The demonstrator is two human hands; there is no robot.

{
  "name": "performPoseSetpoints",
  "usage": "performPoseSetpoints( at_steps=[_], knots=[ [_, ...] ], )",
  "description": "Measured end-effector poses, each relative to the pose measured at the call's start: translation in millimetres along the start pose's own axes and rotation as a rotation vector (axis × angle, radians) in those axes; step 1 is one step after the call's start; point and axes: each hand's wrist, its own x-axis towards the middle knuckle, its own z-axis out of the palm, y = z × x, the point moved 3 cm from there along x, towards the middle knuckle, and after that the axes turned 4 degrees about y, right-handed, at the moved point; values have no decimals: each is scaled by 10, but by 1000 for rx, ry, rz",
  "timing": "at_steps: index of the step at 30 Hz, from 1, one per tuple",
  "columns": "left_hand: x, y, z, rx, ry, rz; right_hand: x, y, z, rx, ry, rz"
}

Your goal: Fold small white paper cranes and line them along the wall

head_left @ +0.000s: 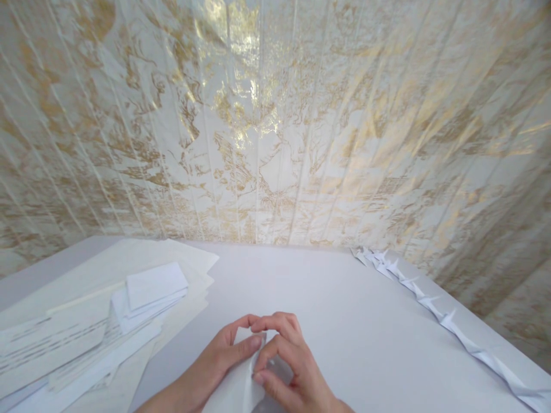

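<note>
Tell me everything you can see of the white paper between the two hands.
The white paper is plain and looks thin, with a lengthwise ridge or fold toward its right side. It appears partly folded. It is at the bottom centre of the view, its near end running out of the picture. The left hand has its thumb near the paper's far end; the right hand pinches along the ridge. The fingers hide much of it, so its full shape cannot be told.

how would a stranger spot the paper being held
On the pale table, look bottom middle. There a creased white paper shows between the left hand and right hand. Unlike the sheets at left and row of folded paper at right, it alone is held.
</note>
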Motion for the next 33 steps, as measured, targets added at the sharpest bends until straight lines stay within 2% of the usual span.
performPoseSetpoints(
  at_steps=[2,5,7,9,12,14,19,25,29,33],
  knots=[
    [8,3,-16,58,16,19,13,-4,0,19,-16,6],
    [-5,30,-134,250,135,78,-1,32,-18,-8,37,58],
    [-41,113,-211,464,241,259,-23,71,-36,-48,84,100],
    [-103,215,-223,751,323,521,-41,110,-52,-82,114,138],
    [-178,273,-139,1091,313,822,-50,144,-70,-113,135,169],
    [-191,252,-88,1199,271,912,-47,141,-75,-136,134,166],
    [-168,193,-69,1270,281,925,-53,107,-55,-186,102,140],
    [-165,189,-77,1250,306,815,-51,90,-51,-171,100,138],
    [-152,167,-110,1206,323,770,-31,88,-51,-148,90,183],
    [-143,187,-136,1147,385,741,-36,147,-58,-131,136,278]
  ],
)
